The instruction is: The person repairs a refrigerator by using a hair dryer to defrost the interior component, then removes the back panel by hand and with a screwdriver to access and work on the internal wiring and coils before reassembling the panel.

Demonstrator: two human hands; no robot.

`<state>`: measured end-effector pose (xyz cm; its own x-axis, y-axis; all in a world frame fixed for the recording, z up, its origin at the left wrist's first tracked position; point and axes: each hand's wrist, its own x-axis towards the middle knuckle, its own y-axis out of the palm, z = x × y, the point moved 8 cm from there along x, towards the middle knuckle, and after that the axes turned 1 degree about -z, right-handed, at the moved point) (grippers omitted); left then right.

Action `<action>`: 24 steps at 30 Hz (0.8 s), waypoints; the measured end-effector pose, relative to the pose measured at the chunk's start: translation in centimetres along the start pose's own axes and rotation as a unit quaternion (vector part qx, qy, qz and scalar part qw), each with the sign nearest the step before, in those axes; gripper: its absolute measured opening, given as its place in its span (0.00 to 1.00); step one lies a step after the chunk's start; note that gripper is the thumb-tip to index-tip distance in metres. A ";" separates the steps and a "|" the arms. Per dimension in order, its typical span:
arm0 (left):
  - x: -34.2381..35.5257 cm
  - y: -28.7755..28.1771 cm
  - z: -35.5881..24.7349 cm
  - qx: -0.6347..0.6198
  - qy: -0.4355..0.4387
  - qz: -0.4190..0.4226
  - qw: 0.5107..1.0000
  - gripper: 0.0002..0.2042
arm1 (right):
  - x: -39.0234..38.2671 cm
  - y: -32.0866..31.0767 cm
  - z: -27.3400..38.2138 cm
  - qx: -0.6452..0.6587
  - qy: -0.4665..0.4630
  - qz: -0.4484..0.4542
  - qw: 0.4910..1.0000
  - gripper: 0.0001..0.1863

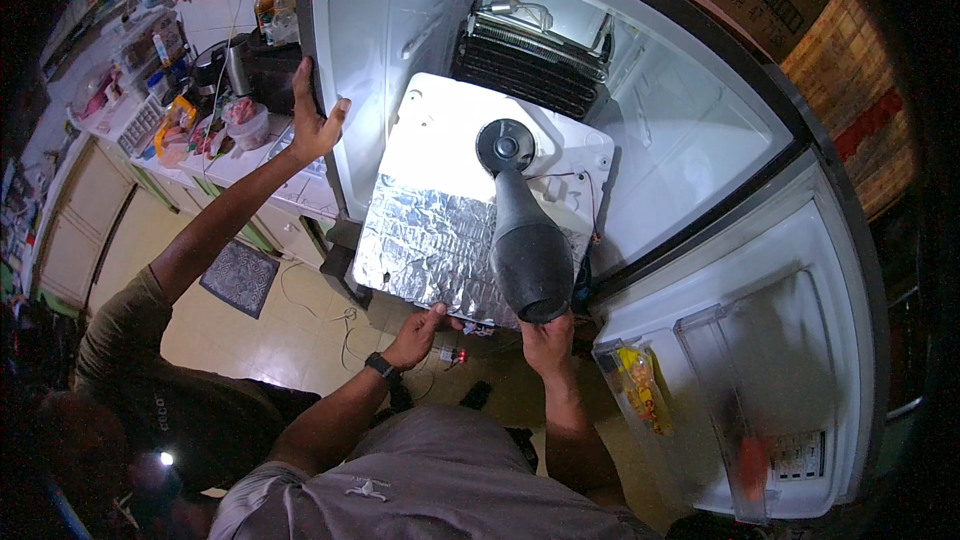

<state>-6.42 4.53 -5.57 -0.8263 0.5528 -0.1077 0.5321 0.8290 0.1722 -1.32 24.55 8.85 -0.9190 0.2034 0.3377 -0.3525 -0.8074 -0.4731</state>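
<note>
My right hand is closed at the near end of a dark grey hair dryer; its grip is mostly hidden beneath the body. The dryer's narrow end points away from me, beside a round black fan on a white freezer panel. Crinkled foil covers the panel's near part. My left hand, with a dark watch on its wrist, pinches the panel's near edge, thumb on top and fingers partly hidden. The panel lies tilted across the mouth of an opened freezer compartment.
Dark finned coils show at the compartment's back. At left, another person's hand is raised by the fridge edge. The open fridge door stands at right, a yellow packet in its shelf. A cluttered counter runs along the left.
</note>
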 end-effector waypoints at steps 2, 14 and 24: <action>0.0 0.0 0.0 0.011 -0.014 -0.003 1.000 0.31 | 0.0 0.1 -0.2 0.010 0.007 0.002 1.000 0.22; 0.0 -0.3 0.1 0.022 -0.016 -0.003 1.000 0.31 | 0.3 0.1 0.8 0.035 0.011 -0.001 0.999 0.20; -0.4 -0.3 -0.4 0.032 -0.022 -0.012 0.999 0.31 | 0.5 -0.3 1.4 0.034 -0.019 -0.010 0.999 0.19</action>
<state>-6.35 4.07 -5.22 -0.8305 0.5351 -0.1548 0.5247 0.8447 0.1054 -1.42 24.16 10.28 -0.9045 0.1996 0.3768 -0.3562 -0.8394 -0.4105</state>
